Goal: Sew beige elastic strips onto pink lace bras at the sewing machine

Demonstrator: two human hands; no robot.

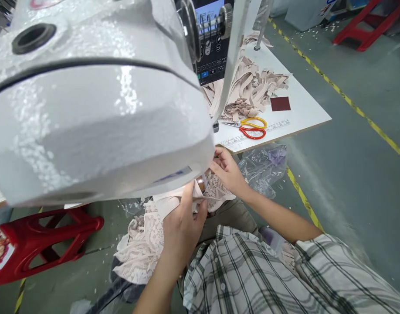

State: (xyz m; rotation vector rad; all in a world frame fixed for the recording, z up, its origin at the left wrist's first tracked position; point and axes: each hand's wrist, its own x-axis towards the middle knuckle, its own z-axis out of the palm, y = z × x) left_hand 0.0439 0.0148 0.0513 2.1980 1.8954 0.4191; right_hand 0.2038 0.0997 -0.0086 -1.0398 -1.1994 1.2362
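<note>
My left hand (183, 222) is closed on a pale beige garment piece (169, 203), its thumb and fingers pinching the cloth just below the sewing machine head (102, 131). On the other side, my right hand (229, 172) has its fingers curled at the edge of the same garment piece, close under the machine's end. Lace (219, 192) shows between the two hands, beside a small metal part of the machine. The needle area is hidden behind the machine head. More lace garments (139, 248) hang in a heap left of my left hand.
Beige fabric strips (249, 87) lie piled on the white table (304, 111), near scissors (254, 127), a ruler strip (272, 127) and a maroon swatch (280, 104). A control panel (213, 48) stands behind. Clear plastic (263, 168) hangs below the edge. A red stool (49, 240) is at left.
</note>
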